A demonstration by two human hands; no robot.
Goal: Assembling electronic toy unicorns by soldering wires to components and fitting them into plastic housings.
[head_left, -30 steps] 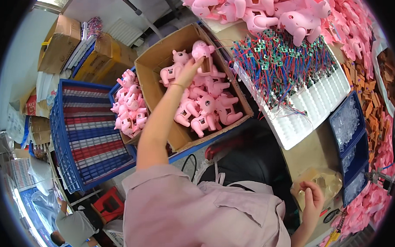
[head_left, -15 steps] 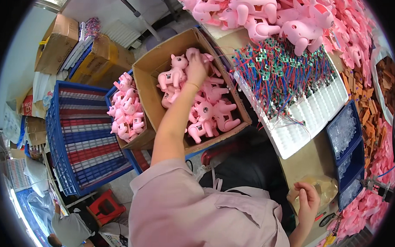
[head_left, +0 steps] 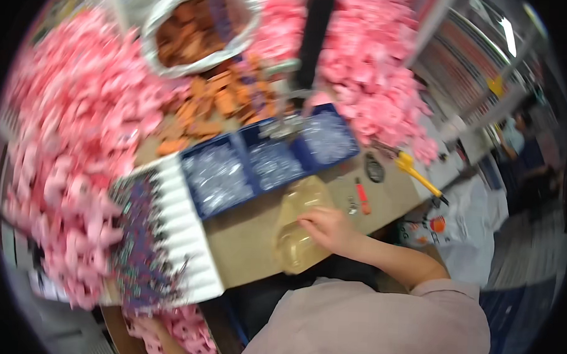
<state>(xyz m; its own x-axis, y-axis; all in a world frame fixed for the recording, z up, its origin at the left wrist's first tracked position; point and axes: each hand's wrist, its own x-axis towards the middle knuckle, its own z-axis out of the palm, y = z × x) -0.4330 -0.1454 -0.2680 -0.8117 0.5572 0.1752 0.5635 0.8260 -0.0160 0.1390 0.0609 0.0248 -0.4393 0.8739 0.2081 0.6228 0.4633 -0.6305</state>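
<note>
My left hand (head_left: 146, 325) reaches down at the lower left into a cardboard box (head_left: 117, 333) of pink toy animals (head_left: 194, 333). It is blurred and its fingers do not show clearly. My right hand (head_left: 331, 230) is over a yellowish see-through plastic dish (head_left: 296, 255) at the table's front edge. Its fingers are curled together; whether anything small is between them cannot be made out. Left of the dish lies a white ribbed foam tray (head_left: 196, 271) heaped with red and blue wires and small green circuit boards (head_left: 141, 234).
Behind the dish stands a blue three-part bin (head_left: 198, 211) of clear plastic pieces. Orange parts (head_left: 198, 111), a white sack (head_left: 152, 47) and pink part heaps (head_left: 80, 107) fill the back. A red-handled tool (head_left: 362, 195) and a yellow-handled tool (head_left: 418, 175) lie at right.
My view has swung right, from the boxes to the worktable. My left hand is still among the pink toys, now at the lower left. My right hand appears over the yellowish dish.
</note>
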